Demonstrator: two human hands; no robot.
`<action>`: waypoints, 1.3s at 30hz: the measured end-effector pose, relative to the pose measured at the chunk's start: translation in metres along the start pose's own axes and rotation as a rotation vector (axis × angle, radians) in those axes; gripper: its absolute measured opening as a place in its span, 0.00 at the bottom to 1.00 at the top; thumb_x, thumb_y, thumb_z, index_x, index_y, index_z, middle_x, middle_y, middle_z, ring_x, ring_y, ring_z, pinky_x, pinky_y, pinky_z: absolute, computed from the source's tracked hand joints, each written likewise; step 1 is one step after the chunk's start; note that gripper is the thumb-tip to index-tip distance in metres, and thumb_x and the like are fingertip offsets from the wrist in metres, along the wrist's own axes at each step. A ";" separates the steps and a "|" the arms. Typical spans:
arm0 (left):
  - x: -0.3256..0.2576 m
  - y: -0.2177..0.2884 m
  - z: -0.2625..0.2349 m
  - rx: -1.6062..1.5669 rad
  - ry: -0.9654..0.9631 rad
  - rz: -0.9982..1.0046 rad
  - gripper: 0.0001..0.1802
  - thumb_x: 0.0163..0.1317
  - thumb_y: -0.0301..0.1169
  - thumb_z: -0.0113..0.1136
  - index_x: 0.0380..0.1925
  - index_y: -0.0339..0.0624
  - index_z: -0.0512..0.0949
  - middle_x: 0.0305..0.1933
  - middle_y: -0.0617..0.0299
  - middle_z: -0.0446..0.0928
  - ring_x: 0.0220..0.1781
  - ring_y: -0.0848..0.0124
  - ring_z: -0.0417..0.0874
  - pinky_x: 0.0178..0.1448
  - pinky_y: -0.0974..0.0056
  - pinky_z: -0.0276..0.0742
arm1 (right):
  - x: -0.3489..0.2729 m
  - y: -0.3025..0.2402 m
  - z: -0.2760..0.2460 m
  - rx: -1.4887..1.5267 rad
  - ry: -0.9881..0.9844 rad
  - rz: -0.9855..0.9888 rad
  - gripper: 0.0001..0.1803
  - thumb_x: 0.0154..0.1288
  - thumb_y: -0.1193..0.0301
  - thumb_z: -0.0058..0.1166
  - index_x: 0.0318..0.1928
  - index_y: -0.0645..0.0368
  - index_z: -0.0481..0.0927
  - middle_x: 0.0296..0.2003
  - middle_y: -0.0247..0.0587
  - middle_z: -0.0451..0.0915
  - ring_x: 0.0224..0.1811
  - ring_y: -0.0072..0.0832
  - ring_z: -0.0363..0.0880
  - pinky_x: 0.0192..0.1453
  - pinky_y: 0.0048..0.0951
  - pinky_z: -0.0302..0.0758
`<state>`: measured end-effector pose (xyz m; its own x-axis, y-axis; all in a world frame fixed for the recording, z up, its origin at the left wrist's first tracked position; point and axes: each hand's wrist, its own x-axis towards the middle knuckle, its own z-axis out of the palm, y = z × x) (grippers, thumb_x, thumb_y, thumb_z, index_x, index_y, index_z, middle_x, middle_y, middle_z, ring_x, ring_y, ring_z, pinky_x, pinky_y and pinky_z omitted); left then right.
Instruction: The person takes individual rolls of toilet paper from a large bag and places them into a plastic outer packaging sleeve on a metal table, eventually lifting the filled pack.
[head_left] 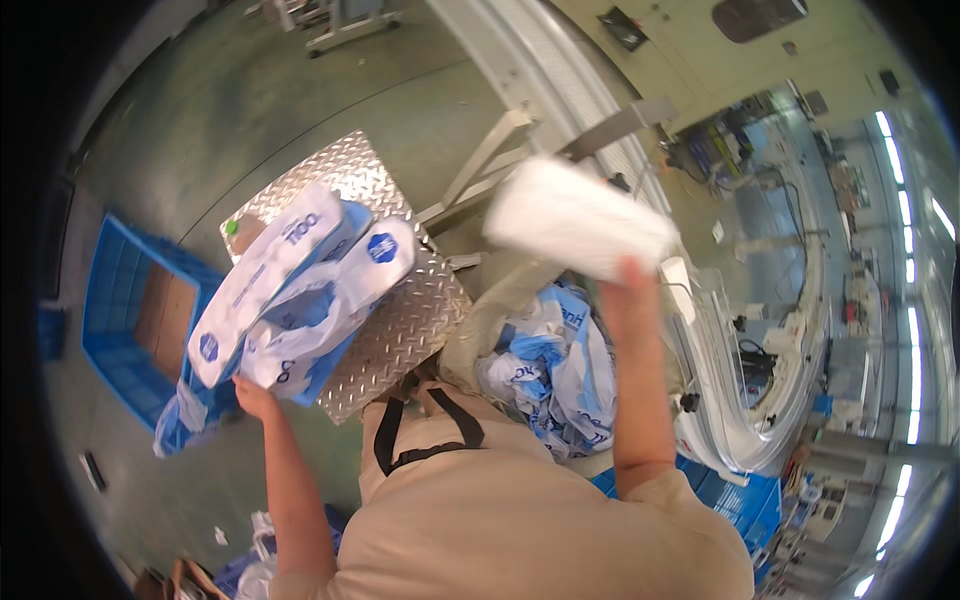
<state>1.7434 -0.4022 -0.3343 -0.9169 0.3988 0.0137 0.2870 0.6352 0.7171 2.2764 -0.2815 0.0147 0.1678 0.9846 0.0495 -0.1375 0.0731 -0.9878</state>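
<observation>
My right hand (628, 290) is raised on the right and grips one end of a white block-shaped pack (575, 215), smeared by motion. On the left, my left hand (256, 398) pinches the near edge of a white and blue printed plastic bag (320, 310). This bag lies on a shiny diamond-plate metal top (395, 350), its mouth gaping in the middle. A long white printed side (265, 280) of the bag runs along its left; what is inside is mostly hidden.
Beside the plate on the left stands a blue plastic crate (105, 300). A bottle with a green cap (233, 228) sits at the plate's far-left corner. Crumpled white and blue bags (560, 370) fill a sack near my right side. A white conveyor frame (590, 110) runs along the right.
</observation>
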 end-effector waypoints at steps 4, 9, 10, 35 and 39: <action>-0.005 0.023 -0.011 0.075 -0.066 0.017 0.32 0.68 0.51 0.37 0.47 0.29 0.75 0.48 0.41 0.76 0.51 0.47 0.76 0.54 0.54 0.69 | -0.062 -0.076 -0.197 -0.231 0.745 0.005 0.37 0.57 0.50 0.56 0.63 0.52 0.61 0.58 0.41 0.68 0.59 0.40 0.67 0.58 0.52 0.65; 0.008 0.017 -0.021 0.202 -0.122 -0.019 0.33 0.67 0.52 0.37 0.47 0.29 0.75 0.50 0.41 0.75 0.52 0.46 0.75 0.55 0.53 0.69 | -0.137 -0.088 -0.285 -0.453 1.005 0.462 0.36 0.50 0.48 0.61 0.57 0.49 0.68 0.54 0.35 0.72 0.55 0.38 0.69 0.54 0.54 0.63; 0.016 0.007 -0.018 0.222 -0.125 0.002 0.33 0.67 0.52 0.37 0.46 0.29 0.75 0.49 0.40 0.76 0.52 0.45 0.75 0.56 0.52 0.69 | -0.140 -0.081 -0.296 -0.466 0.940 0.507 0.37 0.49 0.48 0.62 0.57 0.51 0.68 0.54 0.36 0.72 0.55 0.38 0.70 0.54 0.54 0.63; -0.005 0.003 0.013 -0.646 -0.212 -0.453 0.15 0.57 0.29 0.61 0.38 0.28 0.74 0.37 0.52 0.78 0.34 0.65 0.80 0.39 0.61 0.75 | -0.031 0.004 -0.076 -0.701 0.141 -0.293 0.12 0.69 0.75 0.46 0.50 0.66 0.73 0.44 0.47 0.78 0.45 0.28 0.77 0.52 0.27 0.72; -0.020 0.008 0.014 -0.493 -0.157 -0.365 0.14 0.59 0.33 0.59 0.35 0.31 0.73 0.34 0.52 0.78 0.33 0.67 0.78 0.36 0.61 0.73 | -0.022 0.113 0.122 -0.294 -0.771 -0.066 0.11 0.64 0.80 0.46 0.46 0.64 0.77 0.40 0.43 0.81 0.43 0.26 0.79 0.48 0.24 0.73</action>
<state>1.7677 -0.3951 -0.3386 -0.8692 0.3301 -0.3681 -0.2324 0.3843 0.8935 2.1377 -0.2754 -0.0797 -0.5651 0.8201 0.0905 0.1284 0.1957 -0.9722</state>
